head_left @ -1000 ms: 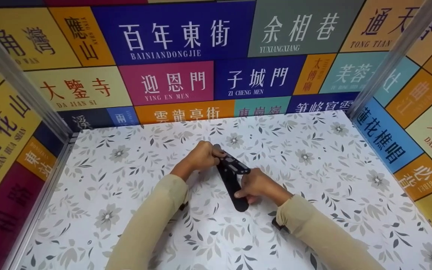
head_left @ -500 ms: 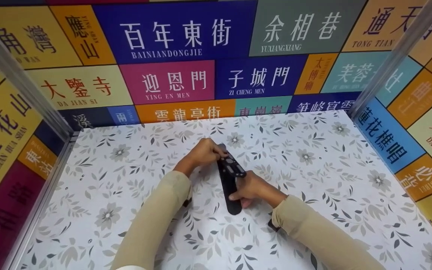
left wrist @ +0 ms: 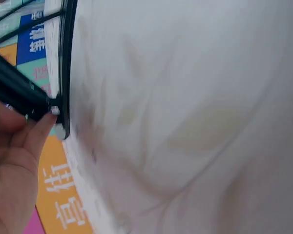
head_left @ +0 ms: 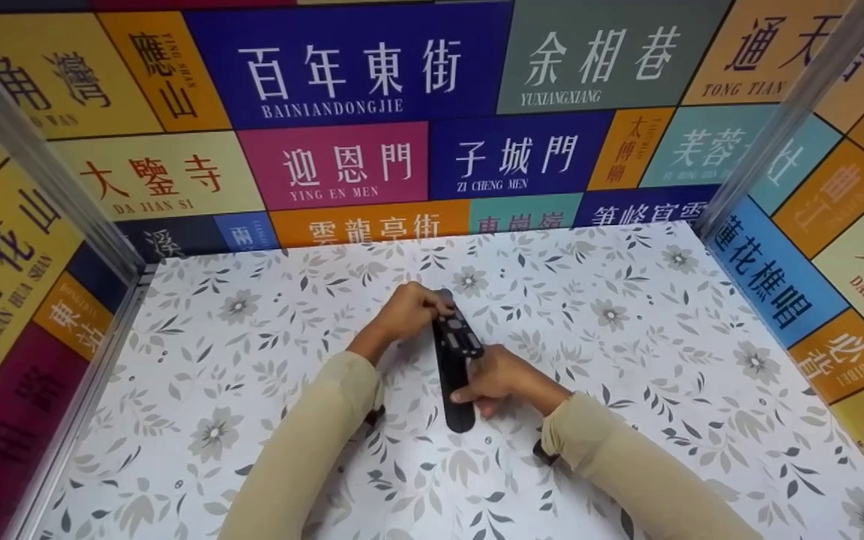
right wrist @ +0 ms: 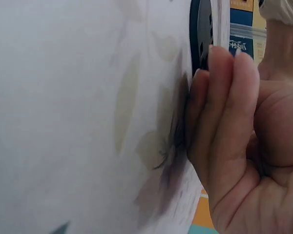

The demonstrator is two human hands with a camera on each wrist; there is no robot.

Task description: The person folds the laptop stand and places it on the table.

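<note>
A long black stapler (head_left: 456, 397) lies near the middle of the table, its rounded end towards me. Its upper arm (head_left: 462, 336), with pale patches along it, is raised at an angle over the flat base. My left hand (head_left: 411, 309) pinches the far, hinged end; in the left wrist view its thumb and fingers meet at the hinge (left wrist: 54, 108). Nearer to me, my right hand (head_left: 498, 375) holds the base from the right side, thumb on top. In the right wrist view, the right fingers (right wrist: 222, 97) lie against the base's edge (right wrist: 201, 34).
A white tabletop (head_left: 252, 420) printed with grey leaves and flowers lies beneath both arms. Colourful panels (head_left: 334, 165) with large characters rise behind it and on both sides. Clear strips stand at the back corners. A dark strap piece (head_left: 546, 451) shows under the right sleeve.
The near end of the stapler has swung to the left, so it now points more straight at me. My right hand has moved left with it, while the left hand stays at the far end.
</note>
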